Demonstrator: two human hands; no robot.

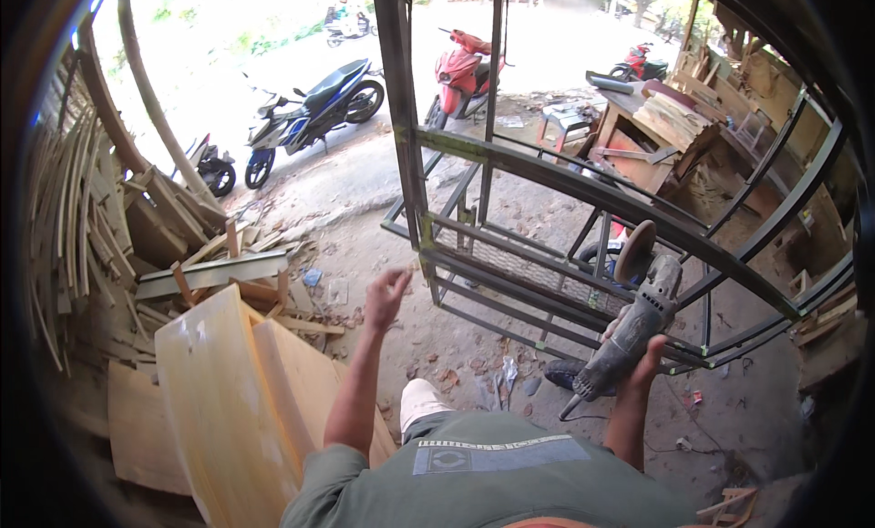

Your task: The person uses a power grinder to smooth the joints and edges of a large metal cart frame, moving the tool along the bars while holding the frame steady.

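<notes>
My right hand (649, 359) is wrapped round the body of a worn grey angle grinder (629, 332), held up at the right with its cord trailing from the lower end. The grinder's round brownish disc (635, 253) points up and stands in front of a dark metal frame (583, 192); whether it touches the frame I cannot tell. My left hand (388, 297) is raised just left of the frame's uprights, its fingers curled in, with nothing seen in them. It looks apart from the metal. Green marks show at several of the frame's joints.
Pale wooden panels (214, 391) lean close at my left, beside stacked wood strips (77, 218) and a metal channel (214, 273). A wooden workbench (638, 145) stands far right. Beyond are a blue motorbike (314, 113) and a red scooter (462, 77). Scraps litter the ground; a cord (697, 423) lies right.
</notes>
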